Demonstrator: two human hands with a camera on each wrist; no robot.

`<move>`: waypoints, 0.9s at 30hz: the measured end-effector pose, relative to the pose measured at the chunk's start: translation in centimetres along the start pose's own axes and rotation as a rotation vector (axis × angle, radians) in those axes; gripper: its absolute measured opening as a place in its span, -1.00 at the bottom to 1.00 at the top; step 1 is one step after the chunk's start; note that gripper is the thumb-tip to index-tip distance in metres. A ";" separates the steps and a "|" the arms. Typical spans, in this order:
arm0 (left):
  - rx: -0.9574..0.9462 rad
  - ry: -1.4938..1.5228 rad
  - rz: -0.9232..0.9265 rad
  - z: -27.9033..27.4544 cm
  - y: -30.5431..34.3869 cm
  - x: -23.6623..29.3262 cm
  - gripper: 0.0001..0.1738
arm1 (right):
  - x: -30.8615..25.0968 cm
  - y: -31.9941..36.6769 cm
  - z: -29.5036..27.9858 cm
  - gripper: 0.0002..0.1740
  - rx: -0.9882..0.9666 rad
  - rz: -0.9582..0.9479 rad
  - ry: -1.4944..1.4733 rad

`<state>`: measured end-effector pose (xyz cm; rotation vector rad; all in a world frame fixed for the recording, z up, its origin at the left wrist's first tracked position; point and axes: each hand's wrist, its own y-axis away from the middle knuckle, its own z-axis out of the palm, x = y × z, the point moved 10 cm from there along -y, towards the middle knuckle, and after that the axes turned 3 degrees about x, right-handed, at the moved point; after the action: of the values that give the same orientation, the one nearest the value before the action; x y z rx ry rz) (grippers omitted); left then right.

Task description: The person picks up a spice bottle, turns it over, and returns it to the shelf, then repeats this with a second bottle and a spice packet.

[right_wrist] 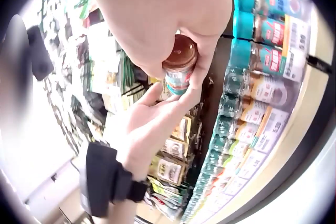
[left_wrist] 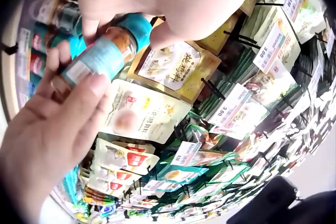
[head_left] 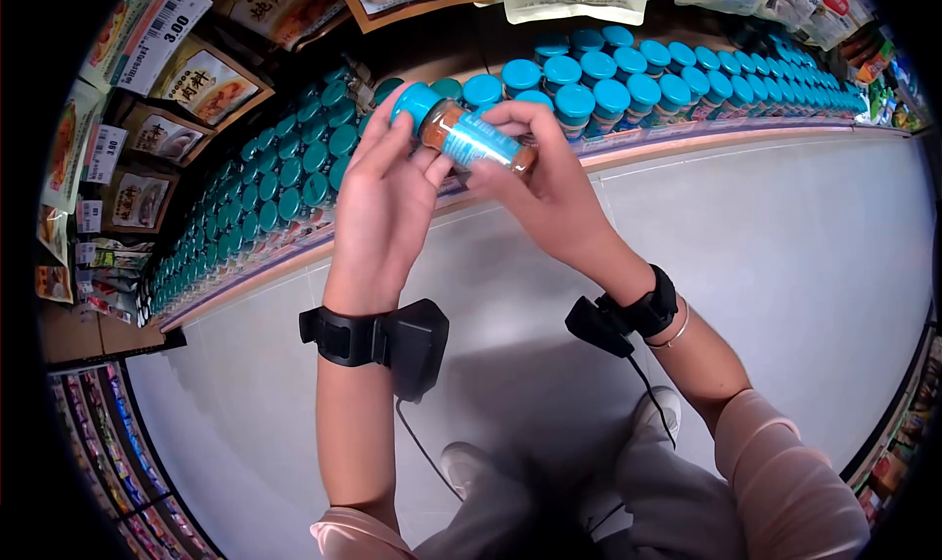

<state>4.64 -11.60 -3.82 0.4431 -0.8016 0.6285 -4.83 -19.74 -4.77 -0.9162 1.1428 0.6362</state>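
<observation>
A spice jar with a turquoise cap, a blue label and reddish-brown contents is held tilted between both hands, above the front of the shelf. My left hand holds the cap end, thumb and fingers at the cap in the left wrist view. Around the glass body near the base, my right hand grips the jar with thumb and fingers. From the right wrist view, the jar's bottom faces the camera, and the left hand lies beyond it.
Rows of similar turquoise-capped jars line the low shelf, with darker green-capped ones to the left. Seasoning packets hang behind with price tags. Below the shelf edge is a pale tiled floor.
</observation>
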 end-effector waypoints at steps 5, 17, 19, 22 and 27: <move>0.037 -0.222 0.070 -1.0 -0.2 -0.2 -0.47 | 1.8 0.5 0.6 -0.62 -0.041 0.238 -0.243; 0.331 -0.815 0.095 -3.1 1.7 2.3 -0.49 | 3.5 3.8 5.1 -0.62 -0.141 0.322 -0.263; 0.240 -0.862 0.033 -3.8 1.4 2.1 -0.54 | 4.0 4.7 5.6 -0.64 -0.203 0.463 -0.387; 0.102 -0.905 -0.033 -3.5 1.6 2.4 -0.56 | 4.6 5.4 6.0 -0.63 -0.241 0.560 -0.608; 0.014 -1.037 -0.078 -3.6 2.7 2.5 -0.56 | 4.8 6.2 6.4 -0.59 -0.334 0.631 -0.505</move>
<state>6.06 -6.62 -3.77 0.8259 -1.7481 0.2964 -5.30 -11.20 -10.18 -0.5983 0.8636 1.5165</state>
